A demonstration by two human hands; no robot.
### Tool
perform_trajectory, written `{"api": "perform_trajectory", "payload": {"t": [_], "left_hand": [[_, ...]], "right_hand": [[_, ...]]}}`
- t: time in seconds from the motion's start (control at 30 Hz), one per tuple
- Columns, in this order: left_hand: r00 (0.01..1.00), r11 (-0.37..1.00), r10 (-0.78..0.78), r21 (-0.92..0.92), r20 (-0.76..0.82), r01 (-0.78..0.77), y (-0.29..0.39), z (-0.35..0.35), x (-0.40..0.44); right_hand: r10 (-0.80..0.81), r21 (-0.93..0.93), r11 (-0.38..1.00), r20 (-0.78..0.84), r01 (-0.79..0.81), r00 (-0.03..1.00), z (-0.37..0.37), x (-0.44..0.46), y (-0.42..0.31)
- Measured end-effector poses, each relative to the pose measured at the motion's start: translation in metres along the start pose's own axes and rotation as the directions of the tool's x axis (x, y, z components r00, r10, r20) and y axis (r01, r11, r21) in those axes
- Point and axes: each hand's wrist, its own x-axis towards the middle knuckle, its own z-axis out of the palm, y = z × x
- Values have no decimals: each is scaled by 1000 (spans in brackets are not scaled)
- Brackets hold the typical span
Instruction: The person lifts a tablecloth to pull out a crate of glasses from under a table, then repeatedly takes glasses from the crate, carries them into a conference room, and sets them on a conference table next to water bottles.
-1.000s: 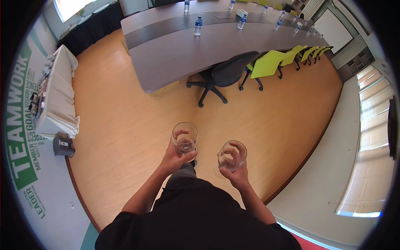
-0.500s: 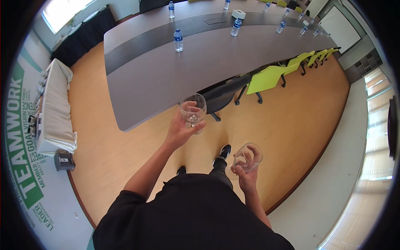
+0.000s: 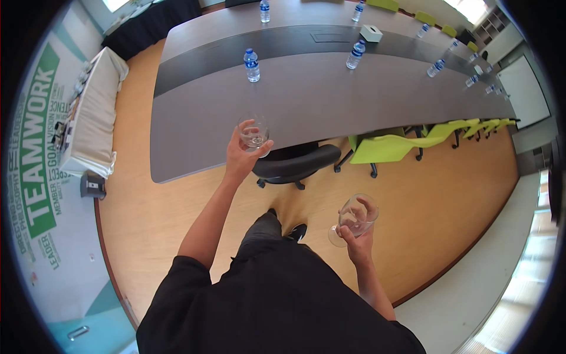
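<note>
My left hand is closed around a clear stemmed glass, held up in front of the table's near edge with its bowl upward. On the right, my right hand grips a second wine glass by the bowl. That glass is tilted, its round foot pointing down and left. Both glasses look empty. Beyond my left hand lies the long grey table, and the nearest water bottle stands on it, apart from the glass.
A black chair is at the table's near edge, with lime-green chairs to its right. A tissue box and another bottle stand on the table. At left are a cloth-covered side table and a dark bin.
I have moved closer to the table, and the black chair now shows more fully. My left hand has shifted left and up with its glass. Both glasses stay in my hands.
</note>
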Motion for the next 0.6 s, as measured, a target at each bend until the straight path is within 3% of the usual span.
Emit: {"api": "perform_trajectory", "payload": {"t": [0.13, 0.33, 0.6], "left_hand": [[997, 995, -16, 96, -79, 23, -17, 19, 53], [986, 997, 17, 76, -164, -4, -70, 46, 152], [965, 995, 57, 90, -255, -35, -145, 88, 300]], "right_hand": [[20, 22, 1000, 23, -21, 1000, -17, 56, -6], [24, -35, 999, 43, -23, 999, -28, 129, -13], [37, -110, 993, -49, -43, 998, -33, 207, -35]]}}
